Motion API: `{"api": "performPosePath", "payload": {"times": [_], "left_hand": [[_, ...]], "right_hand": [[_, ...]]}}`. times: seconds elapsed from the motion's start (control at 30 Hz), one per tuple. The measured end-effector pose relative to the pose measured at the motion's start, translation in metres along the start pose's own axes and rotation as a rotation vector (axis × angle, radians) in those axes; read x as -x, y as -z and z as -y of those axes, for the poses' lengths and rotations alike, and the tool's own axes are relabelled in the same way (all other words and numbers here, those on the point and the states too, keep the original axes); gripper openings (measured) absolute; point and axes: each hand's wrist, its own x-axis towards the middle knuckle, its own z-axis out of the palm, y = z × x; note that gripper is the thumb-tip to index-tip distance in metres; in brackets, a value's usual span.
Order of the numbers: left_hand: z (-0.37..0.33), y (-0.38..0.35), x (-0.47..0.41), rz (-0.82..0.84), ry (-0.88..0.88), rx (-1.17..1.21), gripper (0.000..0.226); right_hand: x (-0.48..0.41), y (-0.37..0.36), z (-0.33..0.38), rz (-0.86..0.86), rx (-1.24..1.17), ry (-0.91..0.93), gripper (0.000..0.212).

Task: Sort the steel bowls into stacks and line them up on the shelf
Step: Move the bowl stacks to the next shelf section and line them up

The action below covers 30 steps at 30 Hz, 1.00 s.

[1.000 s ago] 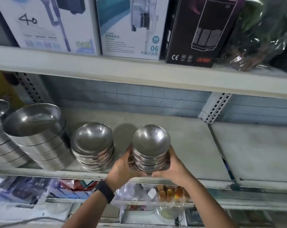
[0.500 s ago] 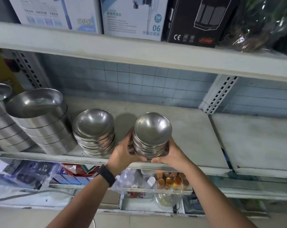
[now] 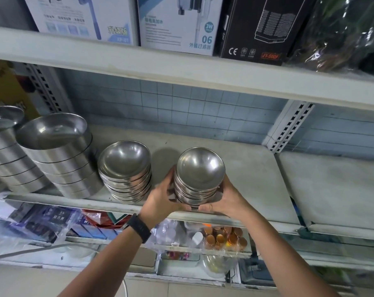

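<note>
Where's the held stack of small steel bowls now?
Centre of head view: bowl stack at grey shelf's front edge, between left hand and right hand, right of another steel-bowl stack.

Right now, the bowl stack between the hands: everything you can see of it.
The held stack is several shallow round bowls of shiny steel, nested upright, the top one empty. The left hand and right hand grip its lower sides. It is at the shelf front edge, right of a similar stack, not touching it. Whether its base rests on the shelf is unclear.
</note>
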Motion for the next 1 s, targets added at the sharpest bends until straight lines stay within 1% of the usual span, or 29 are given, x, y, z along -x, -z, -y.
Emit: {"api": "performPosePath", "payload": {"times": [0.13,0.3,0.47,0.6,0.7,0.87,1.0], "left_hand": [[0.002,0.002,-0.001,0.021,0.01,-0.019,0.133],[0.0,0.002,-0.001,-0.021,0.036,-0.091,0.13],[-0.005,0.006,-0.002,-0.049,0.022,-0.232,0.125],[-0.009,0.01,-0.003,-0.057,0.039,-0.355,0.131],[-0.009,0.01,-0.003,-0.055,0.016,-0.428,0.137],[-0.012,0.009,-0.001,-0.056,0.022,-0.524,0.138],[-0.015,0.009,0.0,-0.047,0.026,-0.605,0.141]], "right_hand": [[-0.001,0.001,0.01,-0.026,-0.039,0.022,0.135],[-0.001,0.002,0.012,-0.055,-0.036,0.02,0.135],[0.0,0.004,0.017,-0.054,-0.01,0.015,0.138],[0.001,0.005,0.017,-0.062,-0.009,0.002,0.141],[0.002,0.007,0.017,-0.07,-0.005,-0.004,0.143],[0.001,0.008,0.015,-0.065,0.022,0.009,0.138],[0.002,0.008,0.014,-0.058,0.018,0.012,0.142]]}}
